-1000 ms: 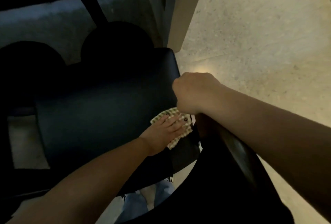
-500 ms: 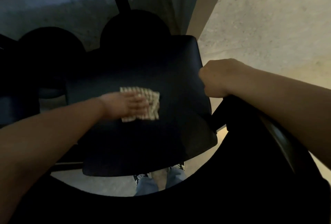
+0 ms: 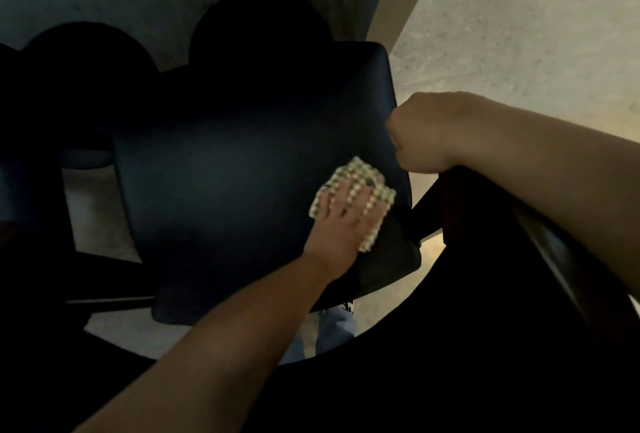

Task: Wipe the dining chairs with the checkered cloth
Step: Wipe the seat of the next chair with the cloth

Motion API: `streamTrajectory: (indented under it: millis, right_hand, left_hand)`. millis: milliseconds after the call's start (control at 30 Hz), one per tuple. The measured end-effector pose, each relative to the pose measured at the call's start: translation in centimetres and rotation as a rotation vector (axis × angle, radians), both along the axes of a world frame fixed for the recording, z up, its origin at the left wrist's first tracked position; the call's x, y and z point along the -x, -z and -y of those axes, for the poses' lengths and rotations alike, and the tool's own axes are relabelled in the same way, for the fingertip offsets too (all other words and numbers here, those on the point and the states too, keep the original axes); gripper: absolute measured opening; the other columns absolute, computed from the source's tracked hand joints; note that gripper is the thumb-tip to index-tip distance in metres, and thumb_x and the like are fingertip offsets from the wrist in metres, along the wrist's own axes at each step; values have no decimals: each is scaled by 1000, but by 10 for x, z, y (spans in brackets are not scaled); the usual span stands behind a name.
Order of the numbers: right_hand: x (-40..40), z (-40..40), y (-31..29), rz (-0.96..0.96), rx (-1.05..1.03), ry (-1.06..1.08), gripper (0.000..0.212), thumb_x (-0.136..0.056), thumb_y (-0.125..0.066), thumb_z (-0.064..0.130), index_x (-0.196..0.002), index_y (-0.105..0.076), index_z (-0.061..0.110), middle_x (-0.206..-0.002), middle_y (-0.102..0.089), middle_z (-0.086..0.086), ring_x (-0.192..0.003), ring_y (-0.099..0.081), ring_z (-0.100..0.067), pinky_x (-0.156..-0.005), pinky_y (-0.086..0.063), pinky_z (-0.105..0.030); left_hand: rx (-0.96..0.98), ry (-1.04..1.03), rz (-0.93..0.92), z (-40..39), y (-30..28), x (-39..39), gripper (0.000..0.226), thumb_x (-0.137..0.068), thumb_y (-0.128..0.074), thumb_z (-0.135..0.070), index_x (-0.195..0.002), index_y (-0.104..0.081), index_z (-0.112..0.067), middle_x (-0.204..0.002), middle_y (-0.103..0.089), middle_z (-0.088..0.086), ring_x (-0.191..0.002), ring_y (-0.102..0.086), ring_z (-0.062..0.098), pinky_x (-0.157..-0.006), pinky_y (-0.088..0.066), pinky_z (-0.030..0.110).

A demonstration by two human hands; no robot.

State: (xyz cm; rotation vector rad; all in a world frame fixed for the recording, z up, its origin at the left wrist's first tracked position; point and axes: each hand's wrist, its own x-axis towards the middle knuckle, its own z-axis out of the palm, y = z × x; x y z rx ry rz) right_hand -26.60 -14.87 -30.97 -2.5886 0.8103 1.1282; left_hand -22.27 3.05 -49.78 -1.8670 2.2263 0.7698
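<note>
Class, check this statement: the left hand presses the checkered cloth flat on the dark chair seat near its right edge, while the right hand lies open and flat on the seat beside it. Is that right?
Not quite. The right hand is not flat on the dark padded chair seat; the head view shows it closed in a fist at the top of the chair's backrest. The rest holds: the left hand presses the beige checkered cloth near the seat's right edge.

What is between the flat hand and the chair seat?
The checkered cloth lies between the left hand and the dark chair seat, seen from the head camera.
</note>
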Motion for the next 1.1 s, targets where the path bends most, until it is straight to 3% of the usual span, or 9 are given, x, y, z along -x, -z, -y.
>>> streamTrajectory:
  millis: [100,167,333,500,600,700,800,1000,1100]
  right_hand:
    - [2,0,1,3,4,9,23,-85,-52,17,-65,-42,18,-70,-43,-2,-64,-46,-19,-53,-32,-25]
    - [2,0,1,5,-2,13,24,-86,-53,18,-65,-41,19,-71,-43,-1,-64,-46,-18,-54,-33,-26]
    - [2,0,2,26,-12,2,26,-86,-53,17,-63,-39,19,-70,-42,-2,-66,-45,-20,-53,-31,-26]
    - [2,1,3,61,-47,38,13,-86,-51,15,-73,-51,16,-74,-47,-3,-72,-51,-23,-54,-33,-26]
    - [3,2,0,71,-56,56,8,-86,-52,14,-78,-55,13,-75,-48,-4,-69,-50,-21,-50,-31,-24]
    - [2,0,-4,84,-41,51,20,-86,-51,14,-68,-43,16,-72,-44,-3,-65,-46,-19,-50,-30,-25]
    - [1,0,-6,84,-38,37,26,-87,-50,15,-65,-36,17,-69,-38,-1,-63,-41,-18,-58,-34,-29]
    - [1,1,-1,56,-45,59,26,-88,-50,16,-67,-36,18,-73,-41,-1,-66,-45,-18,-56,-34,-28]
    - [1,1,0,60,-14,52,9,-89,-51,22,-93,-47,14,-95,-49,-7,-85,-53,-25,-66,-38,-31]
  left_hand:
    - [133,573,20,-17,5,6,59,-92,-29,-24,-151,-27,-31,-160,-20,3,-146,-13,38,-114,-7,62]
    - [125,811,45,-19,10,1,56,-98,-33,-26,-153,-21,-30,-163,-6,2,-148,2,35,-114,7,59]
    - [97,1004,1,20,13,-12,61,-97,-38,-27,-154,-15,-32,-163,4,-1,-148,14,29,-111,22,43]
    - [115,1120,59,51,4,-20,69,-94,-47,-19,-154,-13,-28,-163,3,-1,-148,13,26,-115,14,45]
    - [87,1072,84,53,-1,-31,67,-96,-46,-21,-154,-13,-28,-163,3,-1,-147,17,26,-110,21,46]
    - [67,951,128,61,-4,-61,64,-98,-43,-20,-154,-13,-29,-163,3,-3,-138,35,25,-102,35,43]
    - [60,806,187,79,-6,-101,63,-99,-39,-19,-154,-11,-33,-163,6,-4,-128,42,26,-104,33,43]
    - [161,231,184,108,-26,-165,61,-94,-49,-15,-151,-30,-25,-161,-12,12,-149,3,33,-117,0,51]
    - [135,-130,-138,99,-44,-178,61,-90,-61,-7,-146,-39,-17,-159,-19,17,-147,-15,32,-118,-14,46]
